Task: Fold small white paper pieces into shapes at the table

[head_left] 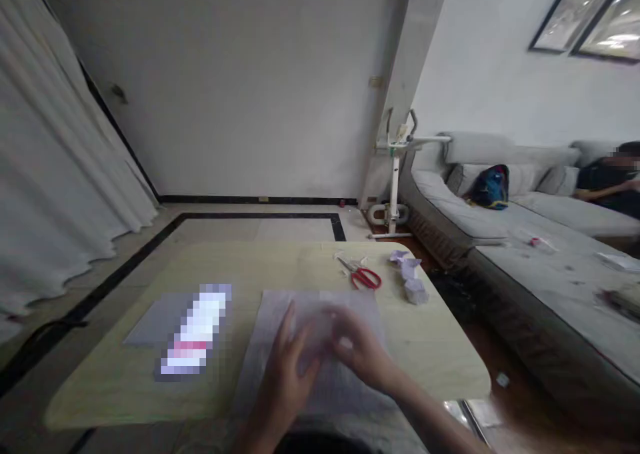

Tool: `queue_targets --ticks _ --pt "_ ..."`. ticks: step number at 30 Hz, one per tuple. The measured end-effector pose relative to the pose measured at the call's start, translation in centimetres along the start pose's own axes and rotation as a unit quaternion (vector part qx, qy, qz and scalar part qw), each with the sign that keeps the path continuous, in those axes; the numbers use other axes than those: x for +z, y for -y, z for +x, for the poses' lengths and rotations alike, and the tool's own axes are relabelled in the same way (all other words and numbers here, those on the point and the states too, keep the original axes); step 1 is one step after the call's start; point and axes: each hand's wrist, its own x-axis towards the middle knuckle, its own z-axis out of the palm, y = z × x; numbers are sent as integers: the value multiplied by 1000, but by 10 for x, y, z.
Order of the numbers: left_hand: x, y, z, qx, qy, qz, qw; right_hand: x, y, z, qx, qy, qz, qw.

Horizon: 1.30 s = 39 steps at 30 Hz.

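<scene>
A pale lilac sheet of paper point(273, 314) lies spread on the table beneath both hands. My left hand point(291, 361) is over its middle, fingers spread and nothing visible in them. To the right, my right hand point(357, 347) is over the same sheet with bent fingers. Motion smears its fingertips, and a small whitish patch shows between thumb and fingers, too blurred to name. Beyond the sheet's far right corner lie scissors with red handles point(367, 279), their blades pointing away to the left. Several crumpled lilac paper pieces point(411, 269) are near the table's right edge.
The light wooden table point(440, 354) has rounded corners. On its left are a pixelated bright rectangular object point(200, 327) and a pale flat sheet point(145, 324). A sofa point(545, 261) with a backpack point(491, 187) and a seated person point(607, 177) runs along the right.
</scene>
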Motion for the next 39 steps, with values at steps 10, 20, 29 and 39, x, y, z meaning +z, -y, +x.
queue_targets --ticks 10,20,29,39 --pt "-10 -10 1 -16 -13 -77 997 -1 15 -5 2 -41 37 998" --pt "-17 -22 15 -356 -31 -354 864 23 -14 -7 59 -146 139 978" --pt "-5 -25 11 -363 -35 -363 858 36 -19 -2 121 -163 179 963" --pt "0 -20 4 -333 -4 -281 900 49 -20 -3 140 -185 132 964"
